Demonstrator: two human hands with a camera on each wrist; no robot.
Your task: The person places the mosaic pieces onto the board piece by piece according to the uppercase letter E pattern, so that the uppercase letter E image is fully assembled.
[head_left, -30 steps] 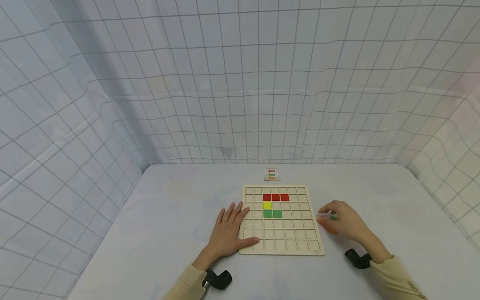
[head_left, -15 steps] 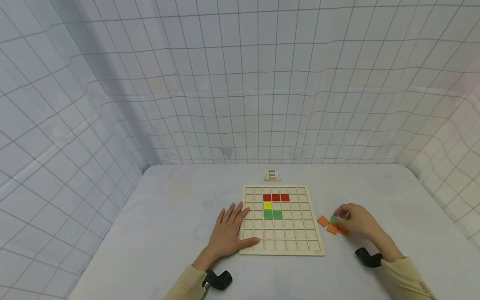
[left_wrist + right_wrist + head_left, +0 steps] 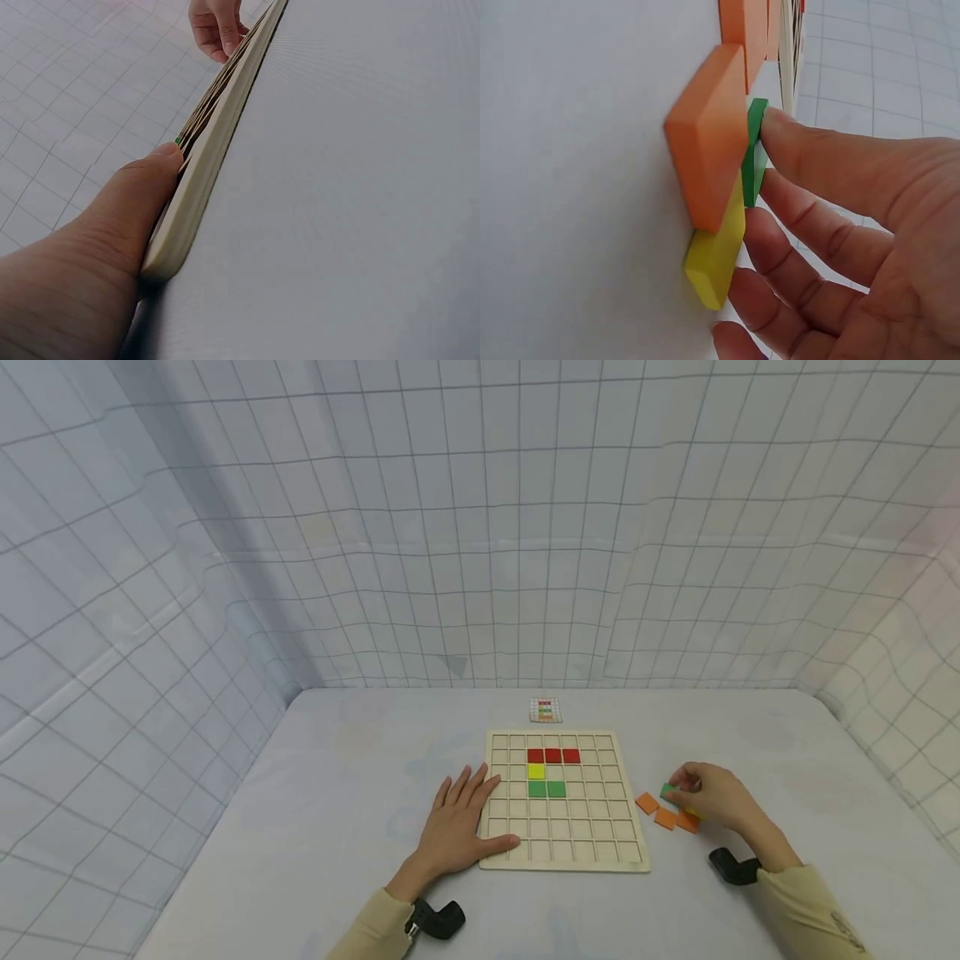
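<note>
A pale wooden grid board (image 3: 570, 850) lies on the table. Its cells hold three red tiles (image 3: 553, 756), one yellow tile (image 3: 536, 771) and two green tiles (image 3: 547, 789). My left hand (image 3: 453, 827) rests spread on the board's left edge, thumb over the near corner. Right of the board, my right hand (image 3: 708, 793) pinches a loose green tile (image 3: 755, 154) between thumb and index finger. Around it lie three orange tiles (image 3: 665, 817) and a loose yellow tile (image 3: 718, 262), which the hand mostly covers in the head view.
Behind the board lies a small card (image 3: 545, 710) printed with a coloured grid pattern. A white table (image 3: 360, 760) carries everything. Grid-lined white sheeting (image 3: 480, 543) hangs at the back and sides. Each wrist wears a black camera mount (image 3: 735, 867).
My right hand has moved right from beside the board, uncovering the orange tiles. It now pinches the green tile, which sits slightly farther from the orange ones. My left hand stays in place.
</note>
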